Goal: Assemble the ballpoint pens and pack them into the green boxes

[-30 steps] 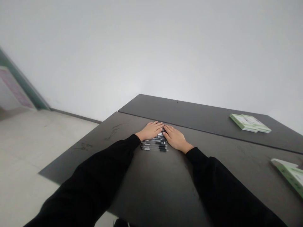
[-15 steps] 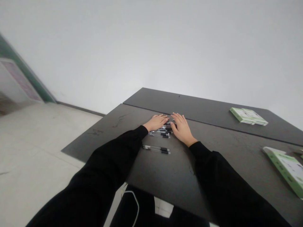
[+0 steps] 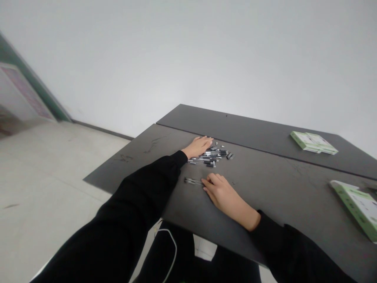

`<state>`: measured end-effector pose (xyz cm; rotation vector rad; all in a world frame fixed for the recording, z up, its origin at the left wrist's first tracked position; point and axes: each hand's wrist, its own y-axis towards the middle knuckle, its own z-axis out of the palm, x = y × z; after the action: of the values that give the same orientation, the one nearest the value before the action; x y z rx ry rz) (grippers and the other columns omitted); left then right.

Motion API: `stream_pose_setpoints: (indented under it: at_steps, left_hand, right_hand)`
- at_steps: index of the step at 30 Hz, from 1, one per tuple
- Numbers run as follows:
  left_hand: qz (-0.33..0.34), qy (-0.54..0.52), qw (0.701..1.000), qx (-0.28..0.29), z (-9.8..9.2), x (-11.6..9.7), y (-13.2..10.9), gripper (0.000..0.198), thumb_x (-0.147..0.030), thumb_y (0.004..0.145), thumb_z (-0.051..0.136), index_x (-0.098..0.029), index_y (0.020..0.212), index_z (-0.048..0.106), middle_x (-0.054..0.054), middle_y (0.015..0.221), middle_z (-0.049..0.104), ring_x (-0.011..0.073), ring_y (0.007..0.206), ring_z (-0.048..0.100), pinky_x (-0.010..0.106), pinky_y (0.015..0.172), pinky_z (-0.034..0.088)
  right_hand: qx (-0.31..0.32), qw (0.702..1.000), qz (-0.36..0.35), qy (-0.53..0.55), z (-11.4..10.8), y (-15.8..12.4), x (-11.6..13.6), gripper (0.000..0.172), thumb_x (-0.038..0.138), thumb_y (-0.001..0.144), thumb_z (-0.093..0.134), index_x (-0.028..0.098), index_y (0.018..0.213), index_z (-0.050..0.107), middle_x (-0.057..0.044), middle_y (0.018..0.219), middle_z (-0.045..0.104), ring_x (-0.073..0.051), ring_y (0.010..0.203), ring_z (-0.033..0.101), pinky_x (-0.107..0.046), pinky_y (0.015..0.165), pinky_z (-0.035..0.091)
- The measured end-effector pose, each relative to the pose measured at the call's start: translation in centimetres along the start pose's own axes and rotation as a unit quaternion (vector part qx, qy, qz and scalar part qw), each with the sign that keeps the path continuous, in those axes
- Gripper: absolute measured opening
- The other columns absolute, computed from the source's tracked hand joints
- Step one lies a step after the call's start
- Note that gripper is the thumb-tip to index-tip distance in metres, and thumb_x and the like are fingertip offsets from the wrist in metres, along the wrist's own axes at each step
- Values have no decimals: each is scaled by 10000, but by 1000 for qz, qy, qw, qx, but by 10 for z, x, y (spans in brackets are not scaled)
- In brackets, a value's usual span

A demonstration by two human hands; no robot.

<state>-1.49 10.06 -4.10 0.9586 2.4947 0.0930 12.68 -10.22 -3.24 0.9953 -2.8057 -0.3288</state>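
Note:
Two clear-barrelled pens lie side by side on the dark table, apart from the others. My right hand is over their right ends, its fingers bent and closed on them; the dark caps are hidden beneath it. Farther back is a loose pile of similar pens and black caps. Along the left side of that pile my left hand lies flat, fingers stretched out, covering some of the pens.
Small loose pieces lie just behind the pile. Green and white boxes rest at the back right, and another green and white box at the right. A seam runs across the dark table. A white wall stands behind.
My right hand has left the right side of the pile and come toward me, onto the two separate pens. More of the pile shows; my left hand stays beside it.

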Motion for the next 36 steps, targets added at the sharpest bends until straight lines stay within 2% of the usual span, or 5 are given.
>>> stream_pose_setpoints:
  at_steps: [8,16,22,31,36]
  left_hand:
    - [-47,-29,979,-198,-31,19,-13,446,-217,1002,267,-88,1101,683,158,1193,676,213,1167,577,353,1075,395]
    - [23,7,997,-73,-28,-44,-51,415,-382,990,393,-185,1286,607,131,1347,585,259,1271,510,454,1076,376]
    - [83,118,987,72,7,-79,-91,664,-520,1009,303,-125,1542,328,149,1632,291,335,1528,167,554,1215,76]
    - [48,16,990,-133,-14,-81,-82,526,-444,997,376,-117,1392,493,179,1433,535,294,1340,462,449,1114,328]
    - [83,-113,989,-54,-17,-98,-84,322,-405,973,471,-188,1176,596,78,1035,702,239,1011,630,385,921,437]
  right_hand:
    - [-14,989,97,-115,-5,-27,-72,256,190,982,487,86,1030,716,-149,916,639,-259,848,590,-356,802,469]
    - [31,974,137,-177,-19,-26,-80,276,206,996,466,127,967,729,-122,929,683,-231,856,623,-329,763,386]
    - [11,970,150,-191,-22,-27,-72,265,188,980,483,141,959,744,-132,984,703,-234,877,635,-348,760,343]
    - [-98,990,96,-37,-55,-38,-101,238,206,981,504,182,1029,736,-65,962,760,-207,878,682,-330,771,374]
    - [-103,994,-12,28,-60,-16,-79,258,183,988,477,188,1071,721,-80,969,752,-209,924,671,-346,851,393]
